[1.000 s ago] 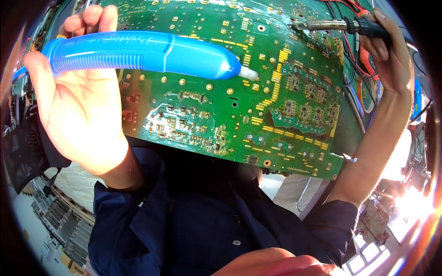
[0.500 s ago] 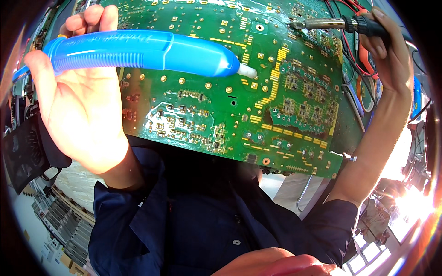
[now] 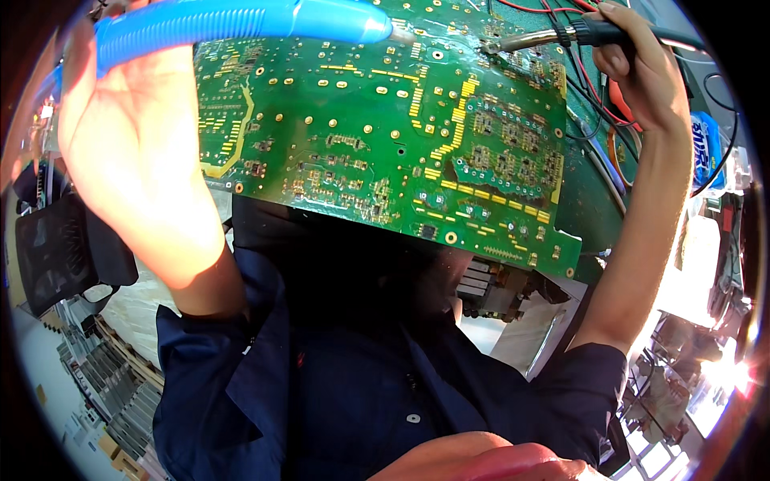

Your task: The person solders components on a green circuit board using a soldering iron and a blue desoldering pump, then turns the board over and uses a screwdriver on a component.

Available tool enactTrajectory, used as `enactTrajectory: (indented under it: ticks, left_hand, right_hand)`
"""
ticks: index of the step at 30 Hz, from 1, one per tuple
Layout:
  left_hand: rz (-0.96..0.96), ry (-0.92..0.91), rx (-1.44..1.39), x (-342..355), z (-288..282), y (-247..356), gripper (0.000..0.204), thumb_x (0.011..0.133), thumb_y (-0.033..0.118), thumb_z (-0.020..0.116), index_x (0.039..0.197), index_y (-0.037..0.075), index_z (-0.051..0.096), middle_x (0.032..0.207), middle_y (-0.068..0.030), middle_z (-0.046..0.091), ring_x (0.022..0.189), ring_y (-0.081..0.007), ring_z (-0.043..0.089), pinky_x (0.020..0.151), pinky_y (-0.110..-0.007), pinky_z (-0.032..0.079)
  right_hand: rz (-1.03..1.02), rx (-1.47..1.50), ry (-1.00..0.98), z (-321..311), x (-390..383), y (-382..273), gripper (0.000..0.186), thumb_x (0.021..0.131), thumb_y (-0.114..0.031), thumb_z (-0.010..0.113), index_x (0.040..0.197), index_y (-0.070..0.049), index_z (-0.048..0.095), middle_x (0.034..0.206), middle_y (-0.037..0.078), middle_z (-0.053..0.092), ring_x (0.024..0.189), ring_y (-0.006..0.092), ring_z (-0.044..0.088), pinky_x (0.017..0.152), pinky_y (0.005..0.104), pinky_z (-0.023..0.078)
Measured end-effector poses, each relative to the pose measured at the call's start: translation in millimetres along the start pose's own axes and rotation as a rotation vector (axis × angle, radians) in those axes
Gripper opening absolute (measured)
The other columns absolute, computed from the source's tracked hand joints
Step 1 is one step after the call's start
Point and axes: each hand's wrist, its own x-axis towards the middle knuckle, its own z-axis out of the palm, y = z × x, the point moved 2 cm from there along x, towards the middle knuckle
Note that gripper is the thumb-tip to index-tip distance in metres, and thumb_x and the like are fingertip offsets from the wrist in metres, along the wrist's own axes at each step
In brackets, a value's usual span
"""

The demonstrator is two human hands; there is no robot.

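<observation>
A large green circuit board (image 3: 313, 232) lies in front of me, with gold pads and rows of small parts. My left hand (image 3: 136, 152) is wrapped round a blue desoldering pump (image 3: 241, 24), palm turned up. The pump's pale nozzle (image 3: 403, 34) is over the far part of the board; whether it touches cannot be told. My right hand (image 3: 648, 80) grips the handle of a soldering iron (image 3: 533, 38) at the far right. The iron's tip is at a shiny patch on the board, left of the hand. The left fingertips are partly cut off by the picture's upper edge.
Red and black leads (image 3: 589, 104) run beside the board's right edge on the green work surface (image 3: 589, 216). A blue-and-white package (image 3: 707, 152) stands past my right forearm. A black chair (image 3: 60, 248) is at the left. Bright sunlight glares at the lower right.
The blue pump has moved farther up the board, its nozzle closer to the iron's tip. The board sits slightly higher and more leftward in view. Both hands keep their grips.
</observation>
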Motion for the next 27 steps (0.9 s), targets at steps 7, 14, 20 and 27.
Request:
enactTrajectory:
  ticks: [7, 14, 20, 27]
  left_hand:
    - [0.301, -0.096, 0.344, -1, 43, -52, 0.011, 0.092, 0.014, 0.051, 0.087, 0.004, 0.052, 0.078, -0.0051, 0.053, 0.077, -0.0182, 0.051, 0.087, -0.036, 0.041]
    - [0.277, 0.023, 0.306, 4, 56, -71, 0.014, 0.093, 0.015, 0.05, 0.083, 0.006, 0.048, 0.072, -0.002, 0.045, 0.07, -0.016, 0.045, 0.076, -0.032, 0.041]
    - [0.192, -0.017, 0.339, -4, 63, -75, 0.013, 0.094, 0.015, 0.048, 0.085, 0.006, 0.047, 0.072, -0.0015, 0.044, 0.07, -0.0153, 0.044, 0.076, -0.032, 0.041]
    - [0.256, -0.01, 0.358, -7, 62, -83, 0.011, 0.095, 0.015, 0.046, 0.087, 0.007, 0.047, 0.072, -0.0011, 0.042, 0.07, -0.0143, 0.043, 0.077, -0.032, 0.04]
  right_hand:
    - [-0.06, 0.029, 0.01, 3, -7, -3, 0.024, 0.086, -0.017, 0.053, 0.074, 0.003, 0.059, 0.047, 0.005, 0.047, 0.039, 0.0122, 0.042, 0.04, 0.0254, 0.035]
    - [-0.031, -0.012, 0.007, 2, -7, -6, 0.026, 0.086, -0.018, 0.052, 0.072, 0.002, 0.059, 0.048, 0.004, 0.048, 0.042, 0.0117, 0.044, 0.042, 0.0252, 0.038]
    - [-0.02, -0.045, -0.046, 1, -6, -7, 0.027, 0.087, -0.018, 0.051, 0.07, 0.002, 0.058, 0.048, 0.004, 0.048, 0.041, 0.0119, 0.044, 0.042, 0.0253, 0.037]
    - [-0.003, -0.024, -0.026, 1, -5, -6, 0.026, 0.087, -0.016, 0.051, 0.07, 0.002, 0.058, 0.048, 0.005, 0.048, 0.041, 0.0124, 0.044, 0.041, 0.0253, 0.037]
